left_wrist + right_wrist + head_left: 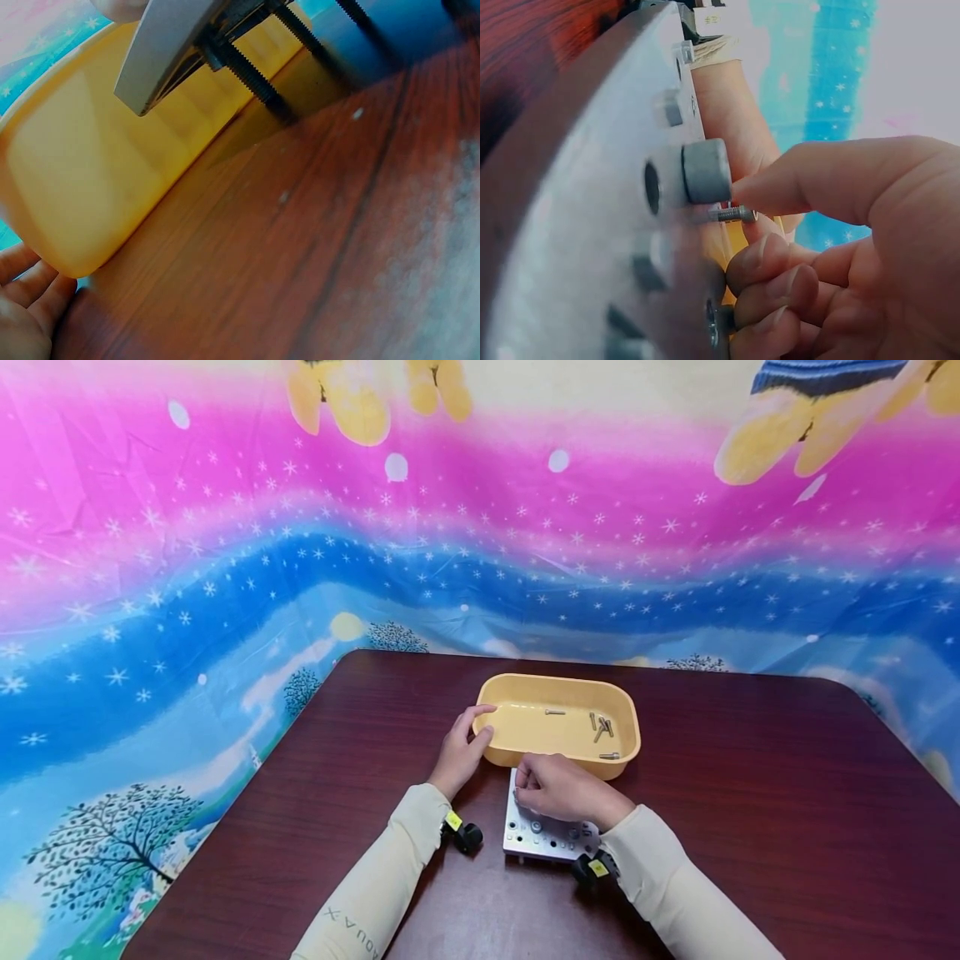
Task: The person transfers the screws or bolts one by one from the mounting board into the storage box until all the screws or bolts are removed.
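My left hand (pixel 459 753) rests at the left end of the yellow tray (pixel 525 733), its fingers touching the rim and outer wall. In the left wrist view, fingers (pixel 30 304) lie against the tray's lower corner. My right hand (pixel 562 787) is over a silver metal plate (pixel 531 847) with holes and screw heads. In the right wrist view, its thumb and forefinger pinch a small screw (pixel 735 214), the threaded end toward the plate; the other fingers curl. A thick cylindrical bolt head (pixel 707 171) stands beside the thumb. Threaded bolts (pixel 251 75) stick out beneath the plate.
Several loose screws (pixel 602 727) lie in the tray's right half, and a single screw (pixel 555 712) lies nearer its middle. The tray stands just behind the plate on a dark red wooden table (pixel 750 793). A patterned cloth (pixel 480 527) hangs behind the table.
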A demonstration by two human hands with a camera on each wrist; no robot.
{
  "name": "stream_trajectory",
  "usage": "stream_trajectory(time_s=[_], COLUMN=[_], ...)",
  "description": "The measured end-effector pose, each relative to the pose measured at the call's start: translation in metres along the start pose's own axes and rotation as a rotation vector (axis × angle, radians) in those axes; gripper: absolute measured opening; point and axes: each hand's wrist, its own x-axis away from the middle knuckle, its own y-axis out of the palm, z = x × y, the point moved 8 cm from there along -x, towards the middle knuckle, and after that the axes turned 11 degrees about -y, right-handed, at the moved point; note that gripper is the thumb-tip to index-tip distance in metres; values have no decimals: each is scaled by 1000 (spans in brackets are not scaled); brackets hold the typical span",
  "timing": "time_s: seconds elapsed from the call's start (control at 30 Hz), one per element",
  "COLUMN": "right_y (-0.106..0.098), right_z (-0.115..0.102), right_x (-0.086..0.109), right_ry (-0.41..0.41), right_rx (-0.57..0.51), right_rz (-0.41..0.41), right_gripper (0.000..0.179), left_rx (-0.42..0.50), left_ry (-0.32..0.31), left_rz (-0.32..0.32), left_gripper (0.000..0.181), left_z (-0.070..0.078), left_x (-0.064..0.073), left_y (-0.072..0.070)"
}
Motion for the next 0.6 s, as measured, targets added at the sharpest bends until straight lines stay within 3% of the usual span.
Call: stream_trajectory(time_s=[0.6], right_y=[-2], right_z=[2], right_x=[0], right_ry=[-4], right_rx=[-35], right_rz=[28], right_gripper=[4], left_rx=[25], left_ry=[8], left_rz=[-9], left_gripper=[34], left_z=[4], left_x=[2], left_y=[0])
